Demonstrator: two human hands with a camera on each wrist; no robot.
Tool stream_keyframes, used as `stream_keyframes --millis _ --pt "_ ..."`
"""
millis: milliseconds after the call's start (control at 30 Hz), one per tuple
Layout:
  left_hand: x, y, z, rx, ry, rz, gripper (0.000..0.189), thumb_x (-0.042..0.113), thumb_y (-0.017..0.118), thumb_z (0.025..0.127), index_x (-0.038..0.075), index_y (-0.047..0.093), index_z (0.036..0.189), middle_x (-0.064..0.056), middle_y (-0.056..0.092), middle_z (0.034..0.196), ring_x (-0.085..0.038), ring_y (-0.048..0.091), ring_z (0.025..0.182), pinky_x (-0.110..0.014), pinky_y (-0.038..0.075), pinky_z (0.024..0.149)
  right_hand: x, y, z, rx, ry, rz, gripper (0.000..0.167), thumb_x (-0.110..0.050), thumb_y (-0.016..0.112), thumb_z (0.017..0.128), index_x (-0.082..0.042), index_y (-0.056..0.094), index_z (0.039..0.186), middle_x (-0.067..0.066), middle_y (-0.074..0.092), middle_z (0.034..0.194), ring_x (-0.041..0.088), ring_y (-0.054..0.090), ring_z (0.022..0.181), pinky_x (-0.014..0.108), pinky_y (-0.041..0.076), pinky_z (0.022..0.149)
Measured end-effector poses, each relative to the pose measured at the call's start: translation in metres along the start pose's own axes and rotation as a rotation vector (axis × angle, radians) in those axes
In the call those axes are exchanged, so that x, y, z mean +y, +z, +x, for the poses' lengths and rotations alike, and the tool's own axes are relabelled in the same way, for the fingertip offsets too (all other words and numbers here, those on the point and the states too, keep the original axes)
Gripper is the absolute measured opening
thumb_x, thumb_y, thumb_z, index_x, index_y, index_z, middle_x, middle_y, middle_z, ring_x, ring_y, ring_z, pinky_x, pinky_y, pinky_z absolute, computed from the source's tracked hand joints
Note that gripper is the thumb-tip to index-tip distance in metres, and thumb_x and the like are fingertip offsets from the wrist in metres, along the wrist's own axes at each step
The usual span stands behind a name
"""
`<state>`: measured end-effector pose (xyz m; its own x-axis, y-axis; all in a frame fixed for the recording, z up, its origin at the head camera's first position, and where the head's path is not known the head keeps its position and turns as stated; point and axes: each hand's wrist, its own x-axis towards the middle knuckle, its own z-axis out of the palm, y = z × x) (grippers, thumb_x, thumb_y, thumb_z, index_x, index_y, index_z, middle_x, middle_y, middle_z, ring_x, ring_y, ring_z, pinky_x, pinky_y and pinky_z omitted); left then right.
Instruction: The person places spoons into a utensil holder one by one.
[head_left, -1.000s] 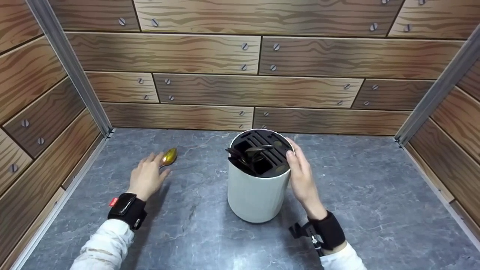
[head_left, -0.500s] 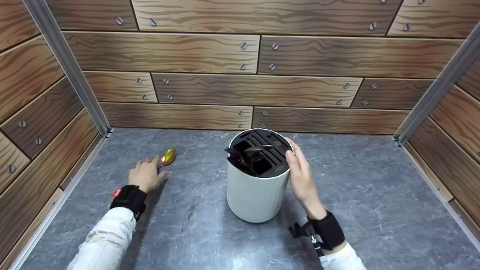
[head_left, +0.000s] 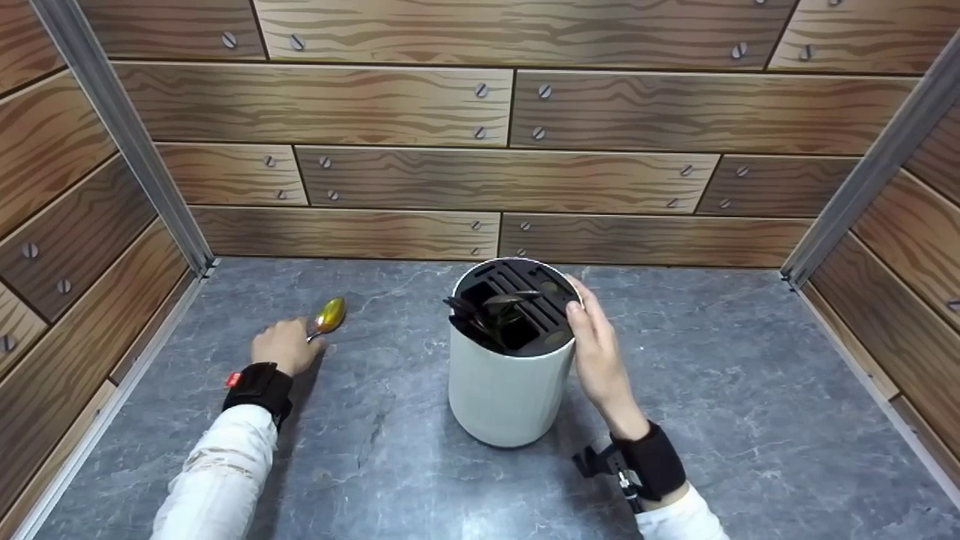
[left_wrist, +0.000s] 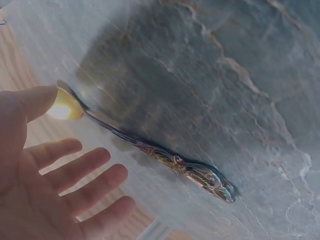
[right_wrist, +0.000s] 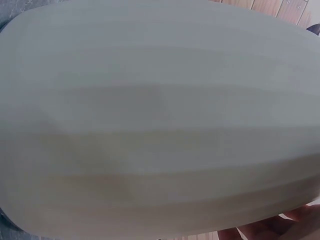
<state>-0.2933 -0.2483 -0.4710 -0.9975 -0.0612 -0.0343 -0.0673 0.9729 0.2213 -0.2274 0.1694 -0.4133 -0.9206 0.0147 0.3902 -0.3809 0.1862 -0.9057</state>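
A spoon (head_left: 330, 313) with a golden bowl and an ornate handle lies on the grey surface at the left. Over its handle is my left hand (head_left: 283, 346). In the left wrist view, the fingers of that hand (left_wrist: 55, 195) are extended and apart from the handle, while the thumb is close to the bowl; whether it touches is unclear. A white cylindrical utensil holder (head_left: 510, 397) stands upright near the middle, with a slotted black top. My right hand (head_left: 600, 352) grips its right side near the rim, thumb in front. The holder's wall (right_wrist: 150, 110) fills the right wrist view.
Dark utensils (head_left: 514, 297) stick out of the holder's large opening. Wood-patterned panels (head_left: 420, 180) enclose the grey stone-patterned surface (head_left: 390, 480) at the back and both sides. Metal strips (head_left: 127, 142) line the corners.
My left hand has drawn back slightly, and its fingers look more bent in the head view. The head view has shifted a little. My right hand stays on the holder.
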Motion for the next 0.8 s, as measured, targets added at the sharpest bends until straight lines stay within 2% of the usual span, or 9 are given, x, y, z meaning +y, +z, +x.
stream_keyframes --millis 333,467,633,800 --pt "0.003 0.007 0.004 0.017 0.009 0.012 0.043 0.025 0.067 0.099 -0.012 0.068 0.120 -0.037 0.071 0.118 -0.055 0.070 0.106 -0.066 0.059 0.088 0.000 0.000 -0.001 -0.002 0.006 -0.002 0.049 -0.016 0.035 0.113 0.003 0.041 0.158 0.022 0.047 0.163 0.035 0.040 0.156 0.008 0.032 0.120" --pt "0.005 0.009 0.006 0.029 0.002 0.014 0.038 0.019 0.068 0.097 -0.013 0.070 0.116 -0.037 0.071 0.116 -0.055 0.071 0.105 -0.066 0.059 0.089 0.000 0.000 -0.001 0.004 0.008 -0.017 0.049 -0.016 0.036 0.113 0.002 0.041 0.158 0.021 0.048 0.163 0.035 0.039 0.156 0.009 0.032 0.121" --pt "0.008 0.013 0.007 0.060 0.003 0.022 0.026 0.003 0.059 0.095 -0.016 0.071 0.108 -0.037 0.072 0.111 -0.054 0.072 0.101 -0.065 0.061 0.087 0.000 0.000 -0.001 0.003 0.003 -0.015 0.049 -0.017 0.036 0.113 0.002 0.041 0.158 0.022 0.048 0.162 0.035 0.041 0.155 0.009 0.033 0.120" --pt "0.011 0.018 0.007 0.130 0.011 0.016 0.023 -0.008 0.052 0.092 -0.016 0.072 0.100 -0.037 0.073 0.105 -0.054 0.073 0.095 -0.065 0.063 0.081 0.001 -0.001 -0.001 0.002 -0.003 -0.015 0.049 -0.016 0.035 0.113 0.002 0.042 0.158 0.021 0.049 0.162 0.034 0.043 0.154 0.009 0.034 0.119"
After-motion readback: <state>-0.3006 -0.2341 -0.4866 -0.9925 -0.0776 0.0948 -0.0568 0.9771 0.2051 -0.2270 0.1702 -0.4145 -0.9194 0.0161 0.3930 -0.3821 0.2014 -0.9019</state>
